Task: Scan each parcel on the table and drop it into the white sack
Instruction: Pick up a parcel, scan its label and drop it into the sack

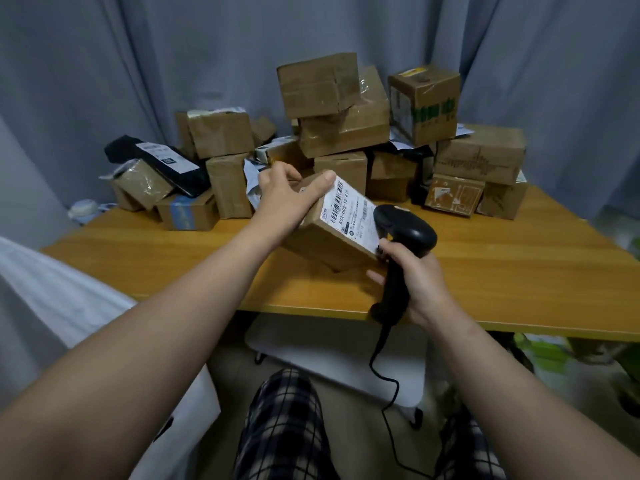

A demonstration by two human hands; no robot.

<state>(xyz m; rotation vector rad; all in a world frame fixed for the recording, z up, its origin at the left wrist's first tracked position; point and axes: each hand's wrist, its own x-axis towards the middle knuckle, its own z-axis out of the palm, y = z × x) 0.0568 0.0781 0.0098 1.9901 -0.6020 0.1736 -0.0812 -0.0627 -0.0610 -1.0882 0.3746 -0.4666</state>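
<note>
Tilting above the table (pixel 485 265), a labelled parcel (pixel 332 233) was gripped in the left hand's (pixel 284 199) curled fingers; a scanner (pixel 401 244) was clasped by the right hand (pixel 415 282) just beside it.

The white shipping label (pixel 353 213) on the parcel (pixel 322 245) in the left grip (pixel 284 199), just beside the scanner (pixel 408 230) in the right grip (pixel 417 277), reads "502-602-12" beside barcodes; its smaller print is illegible.

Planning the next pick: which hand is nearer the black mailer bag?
Left. The left hand, gripping the labelled box, is right of the bag; the right hand, holding the scanner, is farther right.
</note>
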